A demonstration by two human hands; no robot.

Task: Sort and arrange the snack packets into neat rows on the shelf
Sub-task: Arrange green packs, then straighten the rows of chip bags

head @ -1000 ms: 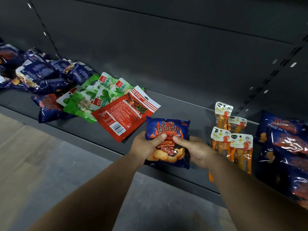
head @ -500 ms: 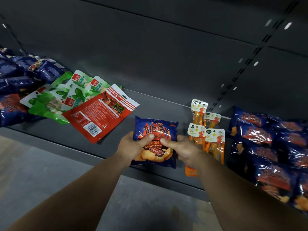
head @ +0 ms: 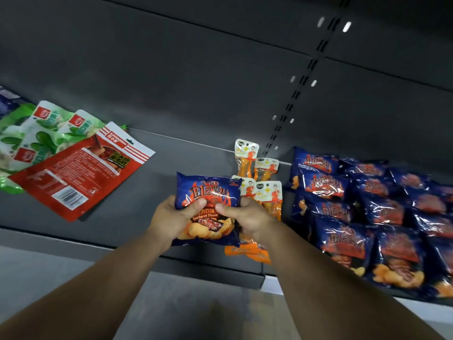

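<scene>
A blue barbecue-flavour chip packet is held upright above the dark shelf, near its front edge. My left hand grips its left side with the thumb on the front. My right hand grips its right side the same way. Just behind and to the right lie several orange stick-snack packets. Further right, matching blue chip packets lie in overlapping rows. At the left a red flat pouch rests partly over green-and-white packets.
The shelf's grey back panel rises behind, with a slotted upright between two shelf sections. The shelf's front lip runs below my hands. Grey floor lies beneath.
Both hands have carried the blue chip packet to the right along the shelf, closer to the rows of matching blue packets. The left-hand pile has slid out toward the frame's edge.
</scene>
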